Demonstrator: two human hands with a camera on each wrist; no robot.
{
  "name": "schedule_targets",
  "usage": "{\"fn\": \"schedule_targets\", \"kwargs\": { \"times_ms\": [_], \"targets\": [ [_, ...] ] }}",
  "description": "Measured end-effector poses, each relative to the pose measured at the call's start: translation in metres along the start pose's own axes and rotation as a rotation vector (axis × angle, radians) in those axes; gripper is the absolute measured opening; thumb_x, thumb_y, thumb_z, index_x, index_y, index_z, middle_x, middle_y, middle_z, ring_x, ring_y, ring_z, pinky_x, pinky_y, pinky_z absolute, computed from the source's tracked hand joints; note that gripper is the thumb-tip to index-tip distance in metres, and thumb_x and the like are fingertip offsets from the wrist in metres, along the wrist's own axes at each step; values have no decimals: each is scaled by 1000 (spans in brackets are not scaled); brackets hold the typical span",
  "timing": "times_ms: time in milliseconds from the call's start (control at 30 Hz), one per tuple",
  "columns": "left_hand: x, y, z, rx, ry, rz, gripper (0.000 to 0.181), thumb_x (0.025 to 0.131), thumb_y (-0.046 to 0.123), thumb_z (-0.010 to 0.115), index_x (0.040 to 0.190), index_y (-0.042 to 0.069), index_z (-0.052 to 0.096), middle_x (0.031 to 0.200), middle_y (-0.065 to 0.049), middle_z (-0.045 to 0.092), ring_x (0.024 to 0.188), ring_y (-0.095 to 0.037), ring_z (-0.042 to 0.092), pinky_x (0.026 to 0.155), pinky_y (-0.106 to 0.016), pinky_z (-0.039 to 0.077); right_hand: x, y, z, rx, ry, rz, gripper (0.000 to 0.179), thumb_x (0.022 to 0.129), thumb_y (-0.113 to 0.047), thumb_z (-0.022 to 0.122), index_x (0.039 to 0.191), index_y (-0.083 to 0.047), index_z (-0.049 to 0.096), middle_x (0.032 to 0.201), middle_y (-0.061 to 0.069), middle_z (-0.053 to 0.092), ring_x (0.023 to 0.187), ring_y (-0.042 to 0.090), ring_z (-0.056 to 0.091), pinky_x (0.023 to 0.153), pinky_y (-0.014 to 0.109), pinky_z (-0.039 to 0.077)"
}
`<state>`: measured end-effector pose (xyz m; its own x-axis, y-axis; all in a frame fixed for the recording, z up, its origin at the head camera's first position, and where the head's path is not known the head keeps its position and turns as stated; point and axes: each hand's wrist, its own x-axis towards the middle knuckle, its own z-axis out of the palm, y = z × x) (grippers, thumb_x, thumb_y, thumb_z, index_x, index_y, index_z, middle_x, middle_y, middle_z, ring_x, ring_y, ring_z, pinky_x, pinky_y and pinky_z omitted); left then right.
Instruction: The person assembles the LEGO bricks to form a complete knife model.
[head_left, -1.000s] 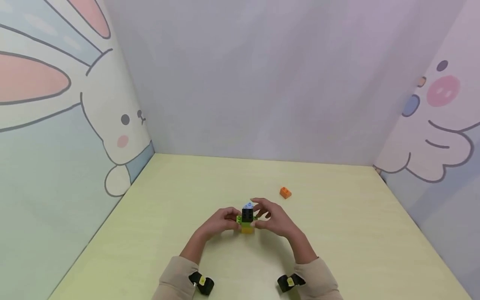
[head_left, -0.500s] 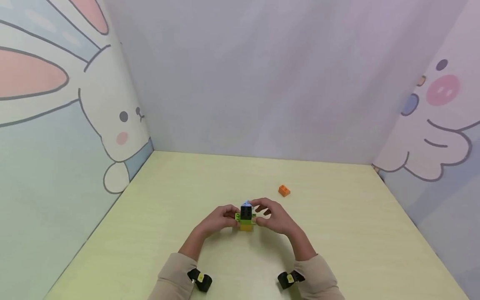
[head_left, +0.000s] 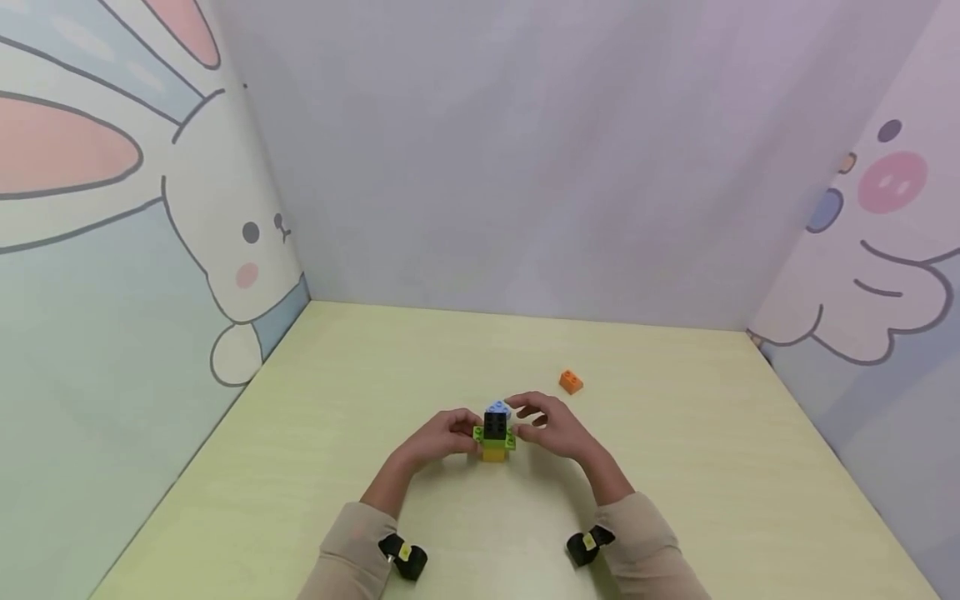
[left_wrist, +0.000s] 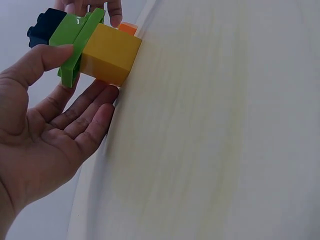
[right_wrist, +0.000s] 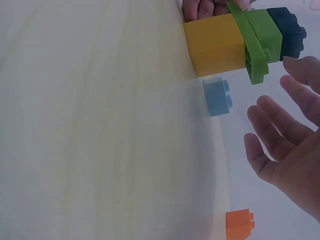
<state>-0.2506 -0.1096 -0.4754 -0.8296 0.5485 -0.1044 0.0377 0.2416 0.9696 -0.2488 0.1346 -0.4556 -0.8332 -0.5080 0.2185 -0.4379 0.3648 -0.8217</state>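
Note:
A small stack of toy building bricks [head_left: 494, 427] stands upright on the table between the two hands. At its base is a yellow block [right_wrist: 216, 44], then a wider green plate [right_wrist: 256, 70], a green brick [right_wrist: 269, 34] and a black brick [right_wrist: 290, 35] on top. My left hand [head_left: 442, 437] pinches the left end of the plate between thumb and index finger, its other fingers spread low beside the yellow block. To the right of the stack is my right hand [head_left: 553, 427], fingers loosely bent and holding nothing, thumb close to the black brick.
A light blue brick [right_wrist: 216, 97] lies just behind the stack. Farther back and to the right is an orange brick [head_left: 571, 382]. A pale grey wall [head_left: 510, 183] bounds the yellow table [head_left: 360, 350] at the rear, and printed panels flank it.
My right hand has drawn slightly away from the stack to the right, uncovering the plate's right end. The left hand keeps its grip, and the stack stays in place.

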Motion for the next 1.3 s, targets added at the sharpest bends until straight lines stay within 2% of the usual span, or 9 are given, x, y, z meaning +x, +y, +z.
{"fn": "schedule_targets", "kwargs": {
  "times_ms": [200,300,400,633,833,933,1100,1300],
  "targets": [
    [1,0,-1,-1,-4,-5,28,82,10,68,108,2,59,99,-6,63,92,-20,58,80,-36,47,2,-30,-9,44,-60,-2,35,85,6,61,119,11,53,116,31,53,101,47,52,80,54,44],
    [1,0,-1,3,-6,-7,28,82,9,68,107,2,59,99,-7,62,92,-20,58,81,-37,47,5,-28,-12,65,-93,25,35,86,7,59,120,12,52,117,31,52,102,48,52,82,53,44],
    [1,0,-2,7,-7,-8,28,82,10,67,108,2,59,100,-7,62,93,-20,58,82,-37,47,10,-24,-16,73,-116,47,35,86,7,58,120,12,52,117,32,52,103,48,52,83,51,44],
    [1,-1,-2,3,-6,-23,28,82,9,68,108,2,58,100,-8,61,93,-20,57,82,-38,47,22,-13,-22,47,-148,32,33,86,9,57,118,13,53,114,33,53,100,46,52,85,52,42],
    [0,-1,-3,2,-5,-29,28,82,9,68,108,2,58,100,-8,61,92,-20,57,82,-37,47,31,-3,-22,39,-174,90,35,87,5,59,120,12,53,110,29,57,99,38,54,82,39,46],
    [1,-2,-3,3,-8,-26,29,82,10,68,108,3,58,100,-8,61,92,-20,57,82,-37,46,35,10,-20,42,-173,121,36,86,4,60,121,10,53,109,26,58,99,35,55,80,39,47],
    [2,-2,-3,2,-13,-27,29,82,10,68,109,3,58,101,-8,61,93,-20,57,82,-37,46,43,36,-18,-13,-190,136,36,85,-1,65,120,2,58,107,15,62,98,27,56,77,36,47],
    [1,-2,-3,2,-24,-20,29,83,10,68,109,3,58,101,-8,61,93,-20,57,82,-38,46,54,41,-16,-46,-257,123,39,80,0,70,118,-2,62,99,7,61,90,21,54,74,32,45]
  ]
}}
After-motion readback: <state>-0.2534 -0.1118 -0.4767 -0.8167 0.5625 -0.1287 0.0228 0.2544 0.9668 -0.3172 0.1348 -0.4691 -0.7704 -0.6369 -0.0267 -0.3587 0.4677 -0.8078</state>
